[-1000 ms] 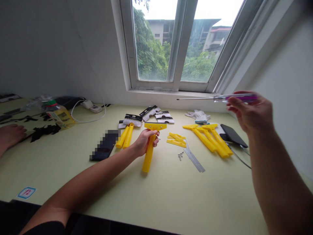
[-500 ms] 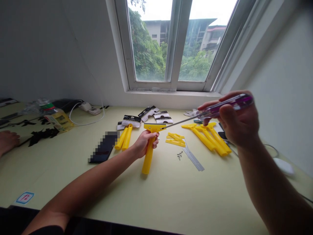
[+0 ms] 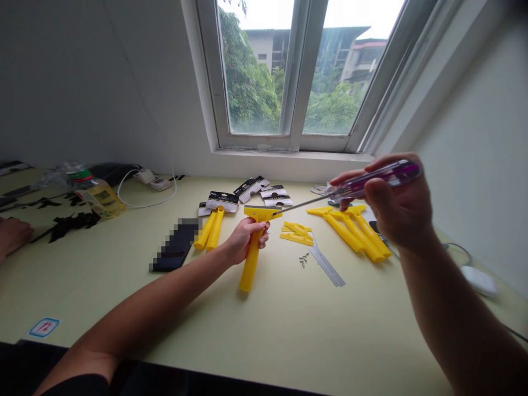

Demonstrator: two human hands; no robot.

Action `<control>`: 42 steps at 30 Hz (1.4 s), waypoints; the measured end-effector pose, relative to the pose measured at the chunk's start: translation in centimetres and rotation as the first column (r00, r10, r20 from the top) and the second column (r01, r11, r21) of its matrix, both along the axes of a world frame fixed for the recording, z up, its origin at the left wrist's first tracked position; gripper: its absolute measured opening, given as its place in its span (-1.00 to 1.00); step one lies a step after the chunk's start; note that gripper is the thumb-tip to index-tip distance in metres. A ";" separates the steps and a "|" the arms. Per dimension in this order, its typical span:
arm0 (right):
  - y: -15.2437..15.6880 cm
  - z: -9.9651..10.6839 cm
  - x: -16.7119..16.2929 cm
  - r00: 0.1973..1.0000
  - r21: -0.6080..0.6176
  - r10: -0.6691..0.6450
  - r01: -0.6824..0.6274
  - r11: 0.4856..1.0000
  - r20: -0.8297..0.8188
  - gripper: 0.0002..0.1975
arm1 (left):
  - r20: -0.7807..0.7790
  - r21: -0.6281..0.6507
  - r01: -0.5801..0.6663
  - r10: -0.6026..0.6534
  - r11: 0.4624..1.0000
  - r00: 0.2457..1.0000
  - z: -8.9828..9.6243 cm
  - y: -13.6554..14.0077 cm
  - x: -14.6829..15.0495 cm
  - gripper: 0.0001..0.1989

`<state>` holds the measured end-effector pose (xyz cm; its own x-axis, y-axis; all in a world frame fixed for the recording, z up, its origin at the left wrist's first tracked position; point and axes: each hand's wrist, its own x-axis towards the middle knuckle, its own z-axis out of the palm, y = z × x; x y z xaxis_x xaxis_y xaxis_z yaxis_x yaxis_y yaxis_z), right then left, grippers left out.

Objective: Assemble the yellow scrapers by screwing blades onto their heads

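My left hand [image 3: 247, 240] is closed around the neck of a yellow scraper [image 3: 249, 269], held upright with its metal-edged head at the top. In my right hand [image 3: 398, 203] is a screwdriver [image 3: 371, 179] with a clear purple handle. Its long shaft slants down to the left, and the tip meets the right side of the scraper head at a screw spot. Just right of the scraper lie small yellow plates [image 3: 297, 233], thin metal blades [image 3: 328, 266] and several small screws [image 3: 303, 259].
More yellow scraper handles lie at the right [image 3: 357, 234] and left [image 3: 209, 228]. Black-and-white packages [image 3: 223, 201] rest near the window. A dark phone [image 3: 177, 247], a bottle [image 3: 99, 192] and a white cable are on the left. Another person's hand [image 3: 14, 236] rests at the far left edge.
The view has shifted slightly. My right hand and the screwdriver handle have moved a little to the left, while the tip stays at the scraper head. My left hand keeps its hold.
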<state>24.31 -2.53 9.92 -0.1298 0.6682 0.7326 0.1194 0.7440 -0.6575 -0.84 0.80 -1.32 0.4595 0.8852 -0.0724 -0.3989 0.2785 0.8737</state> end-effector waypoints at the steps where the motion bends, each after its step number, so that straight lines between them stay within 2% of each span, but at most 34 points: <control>1: 0.0 0.0 0.0 1.000 0.001 -0.007 0.007 1.000 -0.005 -0.83 | 0.000 -0.001 -0.002 0.002 1.000 1.000 0.0 0.0 0.0 -0.85; 13: -0.1 0.0 0.0 0.999 0.028 0.022 -0.021 0.999 -0.034 -0.82 | -0.002 -0.002 0.003 -0.003 1.000 1.000 -0.1 0.1 -0.1 -0.84; 22: -0.7 0.1 -0.6 0.998 0.068 0.046 -0.043 0.997 -0.048 -0.79 | -0.133 0.045 -0.078 0.083 0.996 0.988 0.4 -0.2 0.3 -0.70; 30: -1.9 0.7 -0.8 0.993 0.129 0.017 -0.002 0.992 -0.113 -0.75 | -0.044 0.075 -0.144 0.147 0.987 0.988 0.7 0.0 0.3 -0.70; 38: -2.3 0.8 -1.5 0.993 0.167 0.054 -0.037 0.985 -0.101 -0.80 | -0.068 0.029 -0.195 0.197 0.980 0.978 1.2 -0.3 0.5 -0.71; 42: -2.0 0.7 -1.4 0.992 0.233 0.073 -0.047 0.971 -0.104 -0.80 | -0.073 0.028 -0.198 0.199 0.980 0.977 1.2 -0.3 0.6 -0.71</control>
<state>22.91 -4.55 10.60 -0.0736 0.4739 0.8775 0.0052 0.8800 -0.4749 -0.27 0.47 -0.13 0.2683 0.9599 -0.0811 -0.3776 0.1822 0.9078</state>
